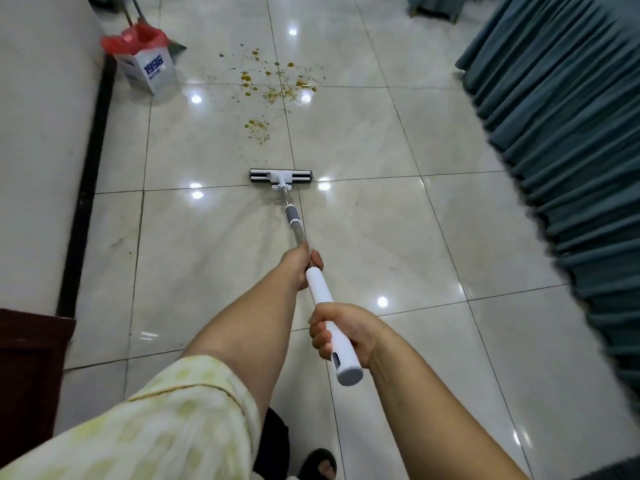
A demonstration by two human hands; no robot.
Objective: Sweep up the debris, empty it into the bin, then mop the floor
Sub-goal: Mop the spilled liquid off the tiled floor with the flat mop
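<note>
While left hand (pixel 300 263) and right hand (pixel 343 332) fingers clench mop handle (pixel 319 285), mop head (pixel 281 175) sits beyond fingertips, short of debris (pixel 273 84).

It looks like a hall or dining room: glossy floor tiles (pixel 381 237), long pleated teal cloth (pixel 571 133), box bin (pixel 147 69) by the wall (pixel 34 133).

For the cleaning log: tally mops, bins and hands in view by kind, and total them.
Mop: 1
Bin: 1
Hands: 2, left hand and right hand, both holding the mop's handle
Total: 4
</note>
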